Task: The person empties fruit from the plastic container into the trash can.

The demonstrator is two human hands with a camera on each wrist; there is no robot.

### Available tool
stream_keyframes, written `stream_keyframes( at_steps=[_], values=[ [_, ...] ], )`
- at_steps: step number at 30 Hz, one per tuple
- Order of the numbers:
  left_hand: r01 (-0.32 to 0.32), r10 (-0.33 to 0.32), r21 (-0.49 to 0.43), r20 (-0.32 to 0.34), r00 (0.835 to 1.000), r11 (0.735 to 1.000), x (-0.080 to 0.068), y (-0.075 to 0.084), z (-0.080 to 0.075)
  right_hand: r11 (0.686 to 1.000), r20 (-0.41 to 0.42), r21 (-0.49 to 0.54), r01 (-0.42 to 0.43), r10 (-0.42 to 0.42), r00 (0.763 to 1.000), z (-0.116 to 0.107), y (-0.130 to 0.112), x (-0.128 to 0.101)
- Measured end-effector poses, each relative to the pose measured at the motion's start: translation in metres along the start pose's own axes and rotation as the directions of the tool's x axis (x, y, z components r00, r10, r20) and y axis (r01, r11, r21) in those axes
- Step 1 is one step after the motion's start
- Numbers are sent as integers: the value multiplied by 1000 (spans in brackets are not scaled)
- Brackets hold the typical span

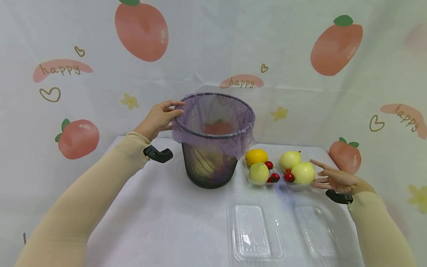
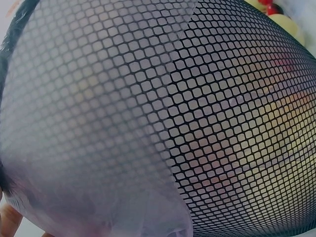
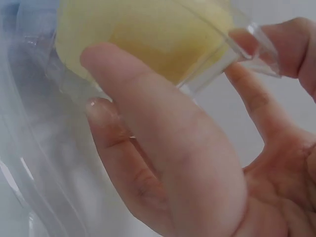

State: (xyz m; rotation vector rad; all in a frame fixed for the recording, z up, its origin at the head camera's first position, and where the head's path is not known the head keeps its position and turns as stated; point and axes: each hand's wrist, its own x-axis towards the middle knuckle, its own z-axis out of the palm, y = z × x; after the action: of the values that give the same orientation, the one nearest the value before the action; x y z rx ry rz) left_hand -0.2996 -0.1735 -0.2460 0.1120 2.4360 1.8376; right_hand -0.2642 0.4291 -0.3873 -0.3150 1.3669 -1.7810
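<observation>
My left hand (image 1: 156, 119) grips the rim of a black mesh wastebasket (image 1: 207, 181) at its left side, fingertips over the edge. A thin purple plastic bag (image 1: 245, 142) lines the basket and folds over its rim; yellowish shapes show through the mesh. In the left wrist view mesh fills the picture, with fingers (image 2: 10, 219) at the lower left. My right hand (image 1: 341, 181) is at the right side of a clear plastic box (image 3: 212, 74), fingers spread and fingertips at its edge. That box holds two pale yellow pears (image 1: 303, 173) and red cherries (image 1: 289, 177).
Between basket and right-hand box stands another clear box with an orange-yellow fruit (image 1: 256, 157), a pear (image 1: 258, 173) and cherries (image 1: 274, 177). Two clear plastic lids or trays (image 1: 255, 226) lie nearer on the white table (image 1: 160, 222). A fruit-printed cloth (image 1: 200, 44) hangs behind.
</observation>
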Motion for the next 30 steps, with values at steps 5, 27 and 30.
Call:
stream_keyframes(
  at_steps=[5,27,30],
  values=[
    [0,0,-4,1,1000,1000,1,0,1,999,-83,-37,3,-6,997,1,-1,-6],
    [6,-6,7,5,1000,1000,0,1,0,934,-191,156,322,-292,937,34,-27,-17],
    [6,-6,3,6,1000,1000,0,1,0,921,-231,178,347,-304,924,44,-36,-13]
  ],
)
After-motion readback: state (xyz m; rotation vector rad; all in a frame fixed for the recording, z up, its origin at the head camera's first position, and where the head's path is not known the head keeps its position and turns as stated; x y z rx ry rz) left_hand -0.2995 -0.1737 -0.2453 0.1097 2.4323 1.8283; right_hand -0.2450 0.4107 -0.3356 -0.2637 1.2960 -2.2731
